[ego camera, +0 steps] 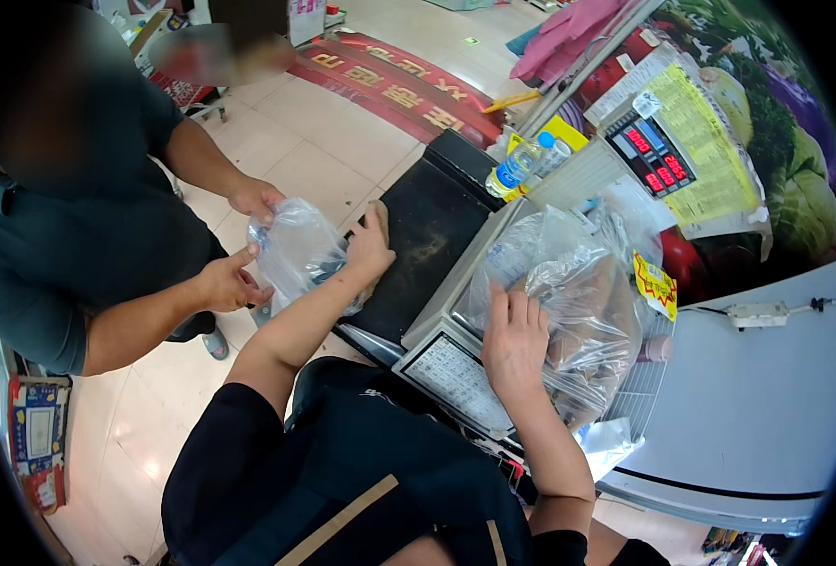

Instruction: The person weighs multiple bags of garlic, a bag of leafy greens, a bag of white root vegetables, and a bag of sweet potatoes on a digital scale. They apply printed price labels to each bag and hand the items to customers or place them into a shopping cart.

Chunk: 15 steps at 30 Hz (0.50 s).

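Observation:
My left hand (370, 249) is closed around a brown item (379, 212) at the mouth of a thin clear plastic bag (294, 244). Another person's two hands hold that bag from the left; dark contents show through its side. Over the weighing scale (453, 354), the fingers of my right hand (518, 339) are curled into the plastic of a large clear bag (580, 304). Brown items show inside this large bag, which covers much of the scale's top. My right fingertips are partly hidden.
A black counter panel (425, 240) lies between the bags. Beyond it stand a water bottle (519, 166) and the scale's lit display (650, 154). A wire rack (644, 396) and a pale grey surface (750, 396) are at right. The person in dark clothing (106, 233) stands at left.

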Tool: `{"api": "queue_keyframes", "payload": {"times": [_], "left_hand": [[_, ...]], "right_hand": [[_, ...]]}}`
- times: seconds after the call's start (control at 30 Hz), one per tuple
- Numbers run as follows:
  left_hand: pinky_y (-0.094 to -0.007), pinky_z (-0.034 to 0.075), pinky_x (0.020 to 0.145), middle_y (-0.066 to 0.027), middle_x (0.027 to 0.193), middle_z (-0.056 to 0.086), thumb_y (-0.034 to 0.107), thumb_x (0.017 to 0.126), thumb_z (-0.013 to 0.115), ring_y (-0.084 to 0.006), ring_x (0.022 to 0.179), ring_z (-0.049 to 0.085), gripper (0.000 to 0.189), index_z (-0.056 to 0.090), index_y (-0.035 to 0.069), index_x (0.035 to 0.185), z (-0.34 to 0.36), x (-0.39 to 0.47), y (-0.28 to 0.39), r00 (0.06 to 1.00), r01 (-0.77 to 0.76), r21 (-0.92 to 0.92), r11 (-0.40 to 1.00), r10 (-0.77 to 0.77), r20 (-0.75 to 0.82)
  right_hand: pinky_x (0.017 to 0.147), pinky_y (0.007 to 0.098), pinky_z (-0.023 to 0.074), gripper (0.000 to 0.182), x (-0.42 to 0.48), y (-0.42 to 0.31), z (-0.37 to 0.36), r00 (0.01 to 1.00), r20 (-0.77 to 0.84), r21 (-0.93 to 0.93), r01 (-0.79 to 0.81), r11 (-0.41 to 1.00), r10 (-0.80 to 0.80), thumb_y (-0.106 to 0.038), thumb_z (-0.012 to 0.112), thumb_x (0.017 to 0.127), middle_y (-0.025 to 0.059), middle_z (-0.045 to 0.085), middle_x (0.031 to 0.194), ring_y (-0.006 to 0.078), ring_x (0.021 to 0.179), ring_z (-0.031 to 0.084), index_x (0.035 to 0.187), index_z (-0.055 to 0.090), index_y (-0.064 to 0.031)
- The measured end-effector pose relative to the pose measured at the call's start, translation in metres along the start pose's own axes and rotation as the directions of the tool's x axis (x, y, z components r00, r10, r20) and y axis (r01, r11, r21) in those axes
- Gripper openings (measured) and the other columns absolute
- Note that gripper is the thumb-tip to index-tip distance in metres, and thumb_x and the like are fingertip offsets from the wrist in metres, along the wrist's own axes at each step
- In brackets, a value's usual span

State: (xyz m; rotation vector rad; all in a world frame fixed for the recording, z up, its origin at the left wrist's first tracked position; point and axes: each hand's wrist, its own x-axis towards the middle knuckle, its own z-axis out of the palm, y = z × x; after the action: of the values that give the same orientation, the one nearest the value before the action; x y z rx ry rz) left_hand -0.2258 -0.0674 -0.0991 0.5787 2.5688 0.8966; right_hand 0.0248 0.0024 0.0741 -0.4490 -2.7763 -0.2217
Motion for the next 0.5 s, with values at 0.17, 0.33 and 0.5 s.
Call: {"api": "queue_keyframes", "payload": {"times": [0.17, 0.33, 0.5], "left_hand": [[-0.0485, 0.049, 0.091, -0.0259, 0.125, 0.045, 0.012, 0.067, 0.080, -0.0427, 0.109, 0.055, 0.094, 0.019, 0.006, 0.138, 0.011, 0.026, -0.019, 0.992, 0.104, -0.415, 0.904, -0.067, 0.103], [-0.0464, 0.051, 0.086, -0.0189, 0.122, 0.049, 0.007, 0.076, 0.074, -0.0302, 0.108, 0.056, 0.081, 0.022, 0.005, 0.139, -0.033, 0.021, 0.017, 0.891, 0.328, -0.899, 0.290, 0.220, 0.396], [-0.0431, 0.048, 0.093, -0.0181, 0.121, 0.050, 0.006, 0.081, 0.071, -0.0298, 0.108, 0.057, 0.078, 0.024, 0.009, 0.143, -0.089, -0.016, 0.070, 0.795, 0.278, -0.951, 0.135, 0.524, 0.306]], "right_hand": [[0.071, 0.0317, 0.0443, 0.024, 0.002, 0.015, -0.007, 0.946, -0.173, 0.460, -0.168, 0.872, 0.273, 0.007, 0.053, 0.074, 0.0127, 0.055, 0.080, 0.0265, 0.076, 0.057, 0.096, 0.061, -0.0008], [0.065, 0.0241, 0.0436, 0.018, -0.003, 0.024, -0.036, 0.889, -0.290, 0.658, -0.084, 0.749, 0.354, 0.008, 0.048, 0.085, 0.0065, 0.059, 0.077, 0.0142, 0.071, 0.056, 0.091, 0.061, -0.0022], [0.057, 0.0185, 0.0380, 0.014, -0.002, 0.036, -0.053, 0.561, -0.095, 0.988, -0.047, 0.147, 0.823, -0.010, 0.052, 0.097, -0.0045, 0.053, 0.074, 0.0055, 0.063, 0.047, 0.085, 0.058, -0.0062]]}}
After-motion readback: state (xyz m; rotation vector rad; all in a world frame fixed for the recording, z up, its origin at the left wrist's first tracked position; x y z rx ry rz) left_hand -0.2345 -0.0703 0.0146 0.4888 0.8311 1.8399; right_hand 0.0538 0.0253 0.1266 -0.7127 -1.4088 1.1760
